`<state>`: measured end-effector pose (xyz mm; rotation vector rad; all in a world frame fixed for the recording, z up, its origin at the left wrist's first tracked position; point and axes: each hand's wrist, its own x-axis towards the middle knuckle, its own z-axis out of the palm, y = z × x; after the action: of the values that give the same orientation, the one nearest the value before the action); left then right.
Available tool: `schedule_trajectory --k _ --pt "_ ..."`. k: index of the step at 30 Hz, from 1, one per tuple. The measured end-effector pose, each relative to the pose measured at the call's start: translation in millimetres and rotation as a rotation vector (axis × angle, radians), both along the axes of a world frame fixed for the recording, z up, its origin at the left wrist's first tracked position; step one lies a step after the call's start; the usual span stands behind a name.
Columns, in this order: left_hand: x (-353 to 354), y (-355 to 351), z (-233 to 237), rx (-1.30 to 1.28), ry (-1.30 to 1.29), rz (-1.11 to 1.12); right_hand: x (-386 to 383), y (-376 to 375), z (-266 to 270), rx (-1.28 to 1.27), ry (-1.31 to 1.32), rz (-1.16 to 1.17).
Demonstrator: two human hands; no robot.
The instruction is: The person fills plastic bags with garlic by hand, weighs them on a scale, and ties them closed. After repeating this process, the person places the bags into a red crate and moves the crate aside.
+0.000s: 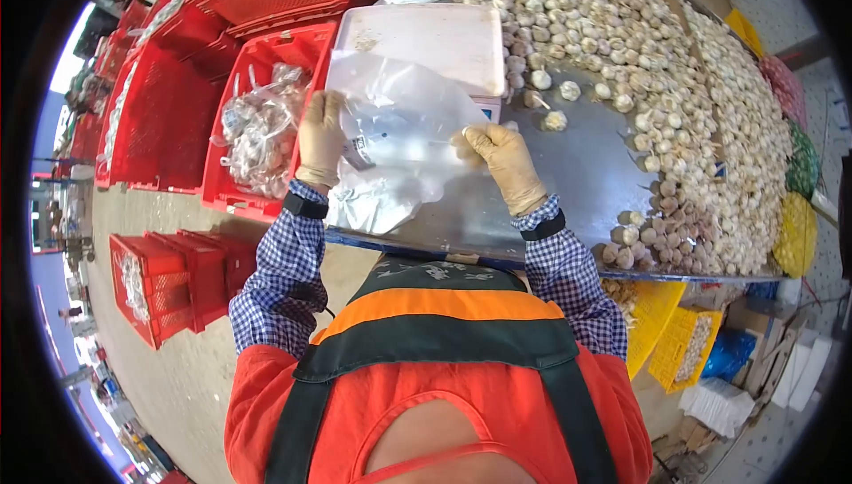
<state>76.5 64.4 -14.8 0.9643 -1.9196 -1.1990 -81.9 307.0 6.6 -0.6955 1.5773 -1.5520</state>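
- Nearest us, at the bottom centre of the frame, is a dark apron (435,346) with an orange band; 2 checked sleeves (282,267) reach up from it.
- Our 2 gloved hands stand apart near the centre. The left hand (321,140) pinches the left edge of a clear plastic bag (404,133); the right hand (504,165) pinches its right side, thumb and fingers closed, slightly blurred.
- The bag spans the gap between them, centre of the frame, over the table's near left part. We judge it very light, limp and slippery, apt to cling or crease; 2 opposite edges are the best hold, with a dry, firm pinch, since thin film may tear if pulled hard.
- Just below it lies crumpled white plastic (377,204), on the metal table (577,173).
- Above the bag, upper centre, is a flat white pan (444,40), which looks like a scale's.
- At left of centre, a red crate (297,47) holds clear packets (264,133).
- Farther off, garlic bulbs (701,120) heap across the upper right.
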Motion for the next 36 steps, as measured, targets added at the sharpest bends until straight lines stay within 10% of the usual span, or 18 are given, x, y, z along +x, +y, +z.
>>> schedule_trajectory --k 3,4,8,10,12,18,20,22,26,28,29,30,32,34,36 --pt "-11.4 28.3 -13.7 0.162 -0.161 -0.135 -8.1 28.0 -17.6 0.160 0.038 -0.116" --pt "-7.0 26.7 -46.3 -0.129 -0.169 -0.249 -9.7 38.1 -23.8 0.123 -0.046 -0.196" --pt "3.3 61.6 -77.7 -0.131 -1.023 -0.558 -16.7 79.7 -20.2 0.112 -0.088 -0.371" --pt "18.7 80.4 -104.6 0.434 -0.389 -0.630 -27.6 106.8 -36.3 0.092 -0.114 -0.397" --pt "3.6 98.1 -87.6 -0.215 -0.993 -0.737 -36.5 131.9 -43.3 -0.031 -0.242 -0.598" --pt "-62.6 137.8 -105.9 -0.273 -0.891 -0.727 -49.4 189.9 -40.1 0.299 0.429 -0.558" --pt "-80.2 157.6 -60.4 -0.331 -0.642 -0.687 -42.7 177.7 -28.2 0.121 -0.056 -0.700" --pt "-101.7 200.5 -23.0 0.050 -0.149 -0.654 -39.5 170.1 -18.8 0.099 -0.094 -0.625" --pt "-149.5 256.8 0.0 -0.069 0.039 -0.922 -36.8 167.7 -13.6 -0.008 -0.195 -0.573" --pt "-166.5 261.9 -9.1 0.045 -0.019 -1.045 -43.1 188.5 -21.7 0.161 0.243 -0.711" --pt "-171.0 250.7 -15.0 0.180 0.059 -0.972 -56.7 201.5 -27.9 0.437 1.005 -0.635" --pt "-174.3 236.8 -21.4 0.315 0.133 -0.895 -65.4 213.4 -33.3 0.436 1.005 -0.645" --pt "-179.5 206.0 -35.5 -0.211 -0.301 -0.752 -73.1 222.6 1.8 -0.522 -0.725 -1.148" --pt "-182.1 203.1 -55.6 -0.527 -0.402 -0.845 -78.9 258.2 -36.7 -0.439 -0.683 -0.940" --pt "-187.9 240.1 -28.0 -0.679 0.080 -0.745 -73.5 243.8 -15.3 -0.299 -0.304 -0.713"
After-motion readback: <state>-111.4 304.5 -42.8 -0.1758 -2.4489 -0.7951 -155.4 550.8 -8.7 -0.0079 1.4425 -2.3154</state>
